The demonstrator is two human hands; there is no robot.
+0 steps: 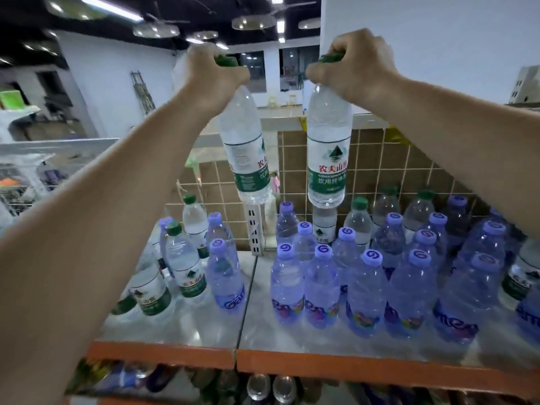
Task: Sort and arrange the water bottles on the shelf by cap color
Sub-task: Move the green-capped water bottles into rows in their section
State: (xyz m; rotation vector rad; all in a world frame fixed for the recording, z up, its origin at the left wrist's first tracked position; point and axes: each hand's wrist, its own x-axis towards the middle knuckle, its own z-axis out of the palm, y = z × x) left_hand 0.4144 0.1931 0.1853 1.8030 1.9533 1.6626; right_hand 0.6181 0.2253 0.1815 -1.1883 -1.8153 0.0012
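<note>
My left hand (211, 73) grips a green-capped bottle (245, 147) by its neck and holds it high above the shelf, tilted slightly. My right hand (355, 64) grips a second green-capped bottle (328, 147) the same way, hanging upright. Below, on the shelf top (204, 320), several green-capped bottles (182, 258) stand at the left with two purple-capped ones (223, 273) beside them. On the right stands a dense group of purple-capped bottles (365, 287). More green-capped bottles (359, 220) stand behind that group along the grid.
A wire grid panel (292, 171) backs the shelf. An orange rail (292, 363) runs along the front edge, with more bottles on the level below. A white slotted post (255, 232) stands at the seam between the two shelf halves. Another green-label bottle (523, 276) stands at far right.
</note>
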